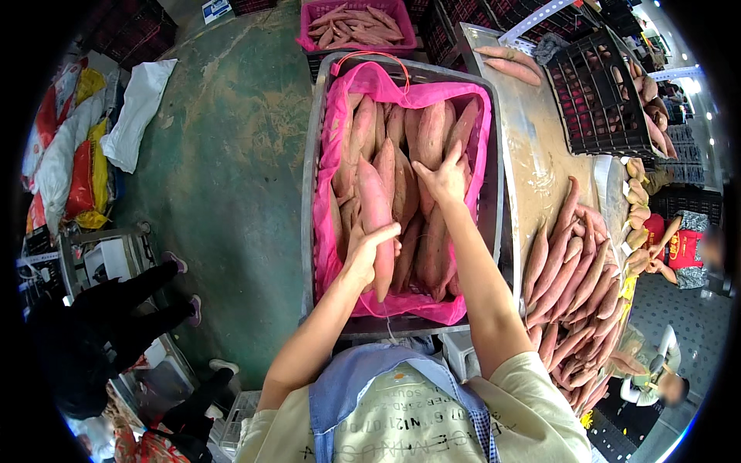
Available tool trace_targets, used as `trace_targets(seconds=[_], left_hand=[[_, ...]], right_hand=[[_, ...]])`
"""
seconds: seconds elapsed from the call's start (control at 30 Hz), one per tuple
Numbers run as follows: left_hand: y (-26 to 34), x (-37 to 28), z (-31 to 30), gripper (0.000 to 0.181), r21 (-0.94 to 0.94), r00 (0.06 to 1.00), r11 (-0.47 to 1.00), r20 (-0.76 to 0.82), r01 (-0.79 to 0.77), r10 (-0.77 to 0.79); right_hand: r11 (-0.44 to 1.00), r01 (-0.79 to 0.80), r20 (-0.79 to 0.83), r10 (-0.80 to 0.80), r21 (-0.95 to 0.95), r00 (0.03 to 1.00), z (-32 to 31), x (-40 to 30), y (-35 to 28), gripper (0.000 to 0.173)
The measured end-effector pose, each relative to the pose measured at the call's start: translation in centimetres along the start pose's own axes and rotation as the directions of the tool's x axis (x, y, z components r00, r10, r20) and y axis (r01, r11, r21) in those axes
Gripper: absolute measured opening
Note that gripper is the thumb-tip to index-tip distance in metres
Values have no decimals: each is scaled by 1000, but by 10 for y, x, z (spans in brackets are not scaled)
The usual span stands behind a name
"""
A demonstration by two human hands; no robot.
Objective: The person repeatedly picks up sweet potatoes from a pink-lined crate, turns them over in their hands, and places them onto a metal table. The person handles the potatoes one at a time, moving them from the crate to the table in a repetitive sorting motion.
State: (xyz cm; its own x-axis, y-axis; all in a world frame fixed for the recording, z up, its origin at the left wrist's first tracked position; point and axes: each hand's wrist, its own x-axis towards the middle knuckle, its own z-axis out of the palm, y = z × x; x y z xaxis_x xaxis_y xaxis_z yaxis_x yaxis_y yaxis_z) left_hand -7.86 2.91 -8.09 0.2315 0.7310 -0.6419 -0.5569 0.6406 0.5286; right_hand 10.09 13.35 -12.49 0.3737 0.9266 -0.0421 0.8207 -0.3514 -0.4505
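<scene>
A black plastic crate (501, 231) lined with pink mesh netting (479, 156) stands before me, filled with long sweet potatoes (431, 133). My left hand (370, 249) grips the lower part of one large sweet potato (376, 202), which lies over the others at a slight tilt. At the crate's right side, my right hand (446, 176) rests on the sweet potatoes with its thumb and fingers spread; part of its fingers is hidden.
Right of the crate, a table (529, 139) bears a heap of sweet potatoes (579, 278) and a tilted black crate (602, 98). Beyond the filled crate stands a pink-lined basket (411, 40). Co-workers are at right and lower left; sacks (81, 156) lie left.
</scene>
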Motion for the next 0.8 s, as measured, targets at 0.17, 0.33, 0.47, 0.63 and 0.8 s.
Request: trace_targets(seconds=[0.17,0.33,0.47,0.63,0.8], left_hand=[[6,-10,-16,53,-434,844,846,535,309,-33],[17,-11,-15,53,-595,837,672,543,441,-68],[23,-13,-17,52,-504,891,819,454,272,-17],[23,-6,-25,53,-457,898,854,439,250,-28],[23,-4,-26,72,-338,891,936,450,102,66]], right_hand=[[998,19,-48,-22,-57,999,20,20,2,97],[999,-10,-38,12,52,999,18,19,3,74],[981,-17,31,11,196,999,-1,13,-4,74],[689,-112,177,-24,716,984,-10,-11,2,76],[301,-346,380,-61,889,923,-21,-63,15,94]])
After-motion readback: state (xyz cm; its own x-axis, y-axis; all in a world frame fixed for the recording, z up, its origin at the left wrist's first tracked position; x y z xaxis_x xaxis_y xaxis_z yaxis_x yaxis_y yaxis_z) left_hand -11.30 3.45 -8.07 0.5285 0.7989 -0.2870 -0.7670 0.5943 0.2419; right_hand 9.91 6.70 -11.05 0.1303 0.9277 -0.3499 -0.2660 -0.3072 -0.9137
